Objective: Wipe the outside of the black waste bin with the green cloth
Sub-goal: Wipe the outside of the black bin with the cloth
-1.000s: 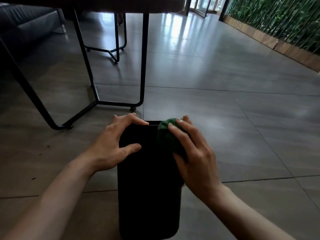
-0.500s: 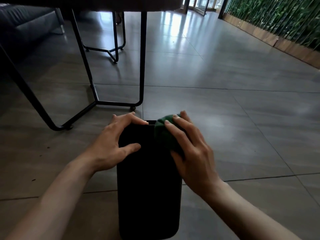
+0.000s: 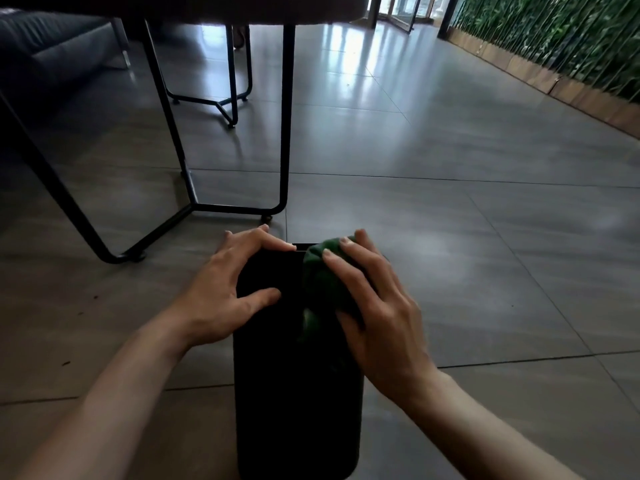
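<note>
The black waste bin (image 3: 294,393) lies on its side on the tiled floor, lengthwise away from me. My left hand (image 3: 228,292) rests on the far left part of the bin, fingers curled over its far edge and thumb laid across its upper side. My right hand (image 3: 374,313) grips the bunched green cloth (image 3: 320,282) and presses it against the bin's far right part. Much of the cloth is hidden under my fingers and palm.
A table's black metal leg frame (image 3: 284,133) stands just beyond the bin, its foot (image 3: 266,216) close to my left fingertips. A second frame (image 3: 228,109) stands further back. A dark sofa (image 3: 52,46) is at far left; a wall of green plants (image 3: 561,39) runs along the right.
My right hand has slid the cloth slightly towards the bin's far edge and a little leftwards. My left hand and the bin have stayed in place.
</note>
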The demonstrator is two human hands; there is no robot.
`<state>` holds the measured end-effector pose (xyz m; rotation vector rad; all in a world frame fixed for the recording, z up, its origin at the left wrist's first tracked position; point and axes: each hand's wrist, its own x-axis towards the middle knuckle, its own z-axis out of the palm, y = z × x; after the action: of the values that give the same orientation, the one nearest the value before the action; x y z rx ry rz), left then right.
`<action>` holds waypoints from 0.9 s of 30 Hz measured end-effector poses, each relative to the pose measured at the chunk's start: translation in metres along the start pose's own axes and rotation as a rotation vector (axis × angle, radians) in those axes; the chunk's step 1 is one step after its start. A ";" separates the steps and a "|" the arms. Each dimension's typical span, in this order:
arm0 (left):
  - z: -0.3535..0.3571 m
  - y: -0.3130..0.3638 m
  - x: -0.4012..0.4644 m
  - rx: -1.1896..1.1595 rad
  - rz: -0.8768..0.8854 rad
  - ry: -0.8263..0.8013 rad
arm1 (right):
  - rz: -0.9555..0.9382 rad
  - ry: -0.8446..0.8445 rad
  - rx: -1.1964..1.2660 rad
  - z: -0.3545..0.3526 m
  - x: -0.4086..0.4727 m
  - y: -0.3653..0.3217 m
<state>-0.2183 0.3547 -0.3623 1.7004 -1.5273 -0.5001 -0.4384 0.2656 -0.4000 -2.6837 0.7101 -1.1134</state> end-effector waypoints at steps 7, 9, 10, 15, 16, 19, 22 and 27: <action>0.000 -0.001 0.000 -0.022 -0.005 -0.004 | -0.473 -0.287 -0.159 0.024 -0.107 -0.010; 0.002 -0.001 0.001 -0.023 0.011 -0.010 | -0.586 -0.359 -0.218 0.017 -0.118 -0.006; 0.003 -0.001 0.001 -0.019 0.015 -0.002 | -0.569 -0.343 -0.199 0.015 -0.111 -0.003; 0.001 -0.003 0.001 -0.008 0.018 -0.005 | -0.117 -0.058 -0.024 0.005 -0.019 0.001; 0.001 -0.003 0.000 -0.004 0.018 -0.009 | -0.071 -0.026 -0.015 0.005 -0.007 0.002; 0.000 -0.006 0.000 0.017 0.034 0.012 | -0.137 -0.041 -0.038 0.013 -0.017 -0.001; 0.000 -0.007 0.000 -0.004 0.015 0.008 | -0.433 -0.201 -0.106 0.025 -0.081 -0.007; 0.004 -0.007 0.002 -0.011 0.041 0.010 | -0.605 -0.316 -0.205 0.015 -0.094 -0.004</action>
<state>-0.2167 0.3515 -0.3697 1.6573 -1.5459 -0.4773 -0.4839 0.3141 -0.4688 -3.2527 -0.0580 -0.6947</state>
